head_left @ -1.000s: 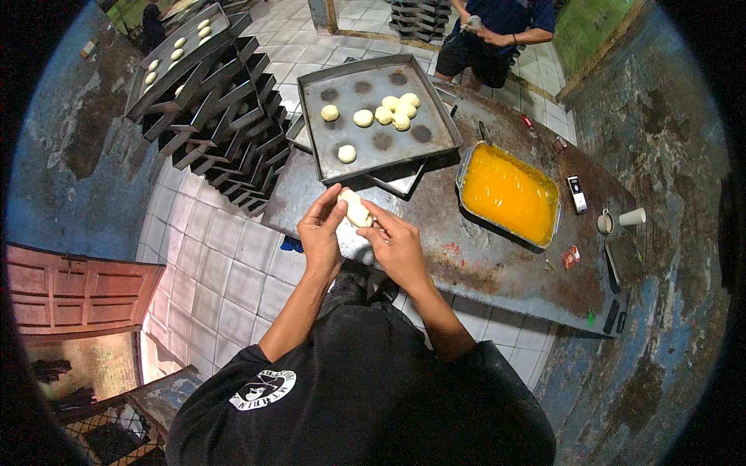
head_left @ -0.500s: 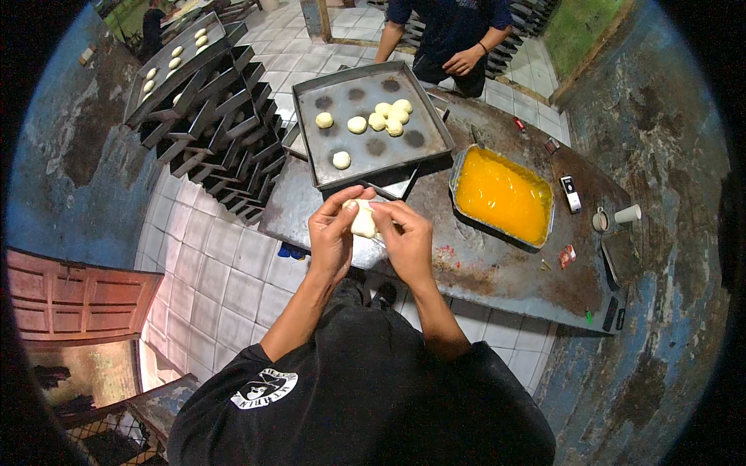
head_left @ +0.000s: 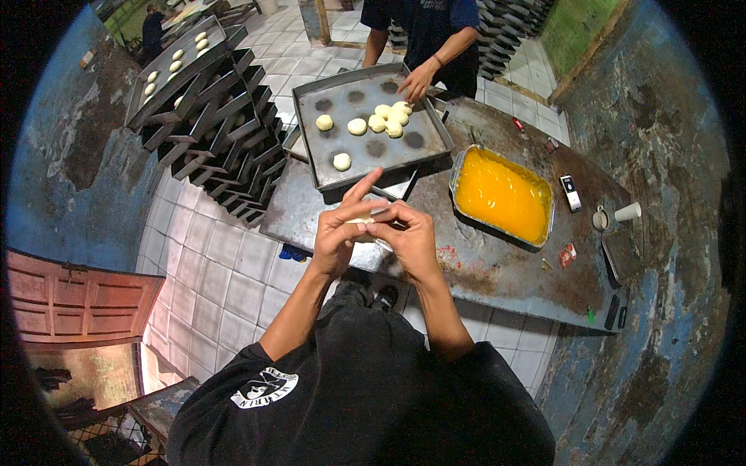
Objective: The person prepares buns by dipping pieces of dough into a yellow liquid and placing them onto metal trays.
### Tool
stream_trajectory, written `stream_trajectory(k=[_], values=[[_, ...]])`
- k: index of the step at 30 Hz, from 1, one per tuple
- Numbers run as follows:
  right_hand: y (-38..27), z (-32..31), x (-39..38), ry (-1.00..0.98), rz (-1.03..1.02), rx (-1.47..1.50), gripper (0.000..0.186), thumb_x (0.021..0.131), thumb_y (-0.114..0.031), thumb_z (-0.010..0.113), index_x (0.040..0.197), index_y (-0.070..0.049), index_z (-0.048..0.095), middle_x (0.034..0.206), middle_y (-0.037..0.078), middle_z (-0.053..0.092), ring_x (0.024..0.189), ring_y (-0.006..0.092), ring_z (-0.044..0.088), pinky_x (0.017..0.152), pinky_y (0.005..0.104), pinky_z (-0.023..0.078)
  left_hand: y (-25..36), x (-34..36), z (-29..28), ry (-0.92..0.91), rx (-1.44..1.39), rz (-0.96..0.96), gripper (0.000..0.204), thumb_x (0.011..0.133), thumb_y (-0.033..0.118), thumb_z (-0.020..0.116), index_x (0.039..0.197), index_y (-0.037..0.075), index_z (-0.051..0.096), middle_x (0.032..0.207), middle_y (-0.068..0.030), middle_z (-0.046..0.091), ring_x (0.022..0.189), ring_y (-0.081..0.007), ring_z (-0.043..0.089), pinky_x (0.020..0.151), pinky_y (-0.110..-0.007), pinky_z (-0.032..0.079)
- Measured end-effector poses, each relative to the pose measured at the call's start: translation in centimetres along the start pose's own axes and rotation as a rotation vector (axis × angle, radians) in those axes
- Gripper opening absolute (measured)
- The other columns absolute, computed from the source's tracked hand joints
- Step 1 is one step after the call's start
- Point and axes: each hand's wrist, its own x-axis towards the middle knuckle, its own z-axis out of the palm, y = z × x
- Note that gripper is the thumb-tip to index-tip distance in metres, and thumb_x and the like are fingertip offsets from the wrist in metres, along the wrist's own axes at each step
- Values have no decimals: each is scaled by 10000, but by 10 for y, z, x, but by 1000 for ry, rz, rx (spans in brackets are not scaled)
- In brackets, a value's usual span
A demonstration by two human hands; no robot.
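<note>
Over the near edge of the metal table (head_left: 295,221), my left hand (head_left: 342,229) and my right hand (head_left: 406,233) pinch a piece of pale dough (head_left: 359,221) between them, mostly hidden by fingers. One finger of my left hand sticks up, the others bend round the dough. Just beyond, a square metal tray (head_left: 342,97) holds several dough balls (head_left: 394,128), some bunched together and some apart, among dark round stains. To the right of the tray is a foil-lined pan (head_left: 501,198) of bright yellow-orange filling.
A co-worker (head_left: 435,39) stands across the table, one hand (head_left: 420,81) by the dough balls. A stack of crossed trays (head_left: 217,140) stands left, another (head_left: 497,39) behind. Small boxes (head_left: 569,194), cups (head_left: 625,212) lie at right. A reddish wooden door (head_left: 81,295) is lower left.
My hands have shifted slightly right, fingers now covering more of the dough, a left finger lifted. The co-worker has moved left, nearer, and now reaches a hand over the tray's far corner.
</note>
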Motion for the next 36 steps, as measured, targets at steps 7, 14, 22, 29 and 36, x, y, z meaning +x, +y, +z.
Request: stream_trajectory(k=[7,14,22,29,36], values=[[2,11,-8,102,-202,-347,232,808,-42,805,1034,-8,771,966,85,713,878,185,679,698,329,535,-24,-24,-18,415,-138,-473,373,1014,281,631,1265,5,643,1246,-115,686,1071,-180,676,915,-322,554],[13,9,4,305,-302,-612,188,754,-42,830,922,-24,750,873,84,658,847,231,669,716,347,533,-32,-19,-4,401,-56,-301,325,1049,270,593,1179,-13,687,1250,-128,693,1064,-167,666,949,-322,535],[28,22,22,399,-60,-391,137,818,-48,810,945,-6,780,841,63,675,790,152,654,746,286,538,-64,12,-17,433,-261,-319,261,1033,271,636,1050,12,661,1135,-104,695,968,-162,656,887,-321,538],[47,56,63,256,-84,-483,244,819,-43,790,1061,-18,783,974,106,706,908,189,673,801,294,524,-68,42,-77,602,-324,-456,252,1050,267,609,985,24,627,971,-84,678,864,-138,649,786,-297,544],[95,54,125,269,182,-276,411,889,-87,769,1282,-32,660,1145,75,677,1024,174,634,912,306,522,-51,80,-124,369,59,-307,387,1081,269,527,937,-1,764,1250,-162,700,1231,-257,601,1086,-394,424]])
